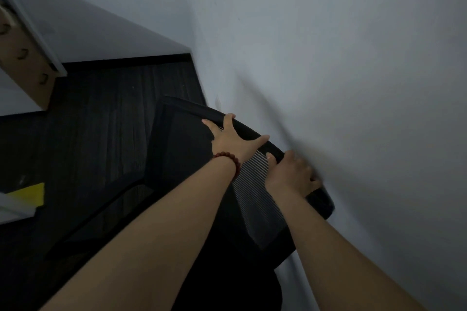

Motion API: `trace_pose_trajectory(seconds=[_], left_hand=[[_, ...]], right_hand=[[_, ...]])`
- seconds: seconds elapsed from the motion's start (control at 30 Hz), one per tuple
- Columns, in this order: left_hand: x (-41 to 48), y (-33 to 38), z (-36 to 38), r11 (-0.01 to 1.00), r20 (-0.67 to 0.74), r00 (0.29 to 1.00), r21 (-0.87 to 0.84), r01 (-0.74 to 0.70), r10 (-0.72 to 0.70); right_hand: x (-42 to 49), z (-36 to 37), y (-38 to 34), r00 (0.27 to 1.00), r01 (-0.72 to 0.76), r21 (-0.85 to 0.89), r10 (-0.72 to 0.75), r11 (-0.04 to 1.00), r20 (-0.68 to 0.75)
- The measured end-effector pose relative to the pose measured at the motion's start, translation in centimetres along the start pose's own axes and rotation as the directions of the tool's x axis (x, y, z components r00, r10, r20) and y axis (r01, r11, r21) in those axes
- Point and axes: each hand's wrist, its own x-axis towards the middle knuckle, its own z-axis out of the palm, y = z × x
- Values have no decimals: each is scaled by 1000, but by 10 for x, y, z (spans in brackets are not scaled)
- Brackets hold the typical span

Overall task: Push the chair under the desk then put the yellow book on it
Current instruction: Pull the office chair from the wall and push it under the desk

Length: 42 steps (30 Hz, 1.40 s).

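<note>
A black office chair (182, 149) with a mesh back stands close to the white wall, seen from above in dim light. My left hand (233, 140), with a bead bracelet on the wrist, grips the top rail of the chair's backrest. Further right along the same rail, my right hand (290, 174) holds it too, near its end. The yellow book (29, 194) lies at the left edge on a pale surface, partly cut off by the frame. I cannot make out a desk with certainty.
A white wall (353, 58) runs along the right, almost touching the chair's back. The floor (101, 113) is dark. White furniture with a tan underside (25, 58) juts in at the upper left.
</note>
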Motion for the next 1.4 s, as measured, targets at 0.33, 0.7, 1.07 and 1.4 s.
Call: trace_pose_trajectory(seconds=[0.33, 0.7, 1.07, 1.4], left_hand=[[1, 27, 29, 988, -31, 991, 75, 133, -131], [-35, 39, 56, 956, 122, 989, 288, 46, -84], [-143, 19, 97, 950, 367, 926, 246, -191, 91], [-204, -7, 122, 905, 434, 886, 290, -311, 165]], right_hand=[[-15, 3, 10, 997, -61, 107, 65, 992, -34], [-43, 8, 48, 970, -232, 197, 242, 953, -32], [-134, 21, 118, 891, -436, 341, 454, 833, 30], [-191, 36, 163, 970, -240, 236, 240, 942, 31]])
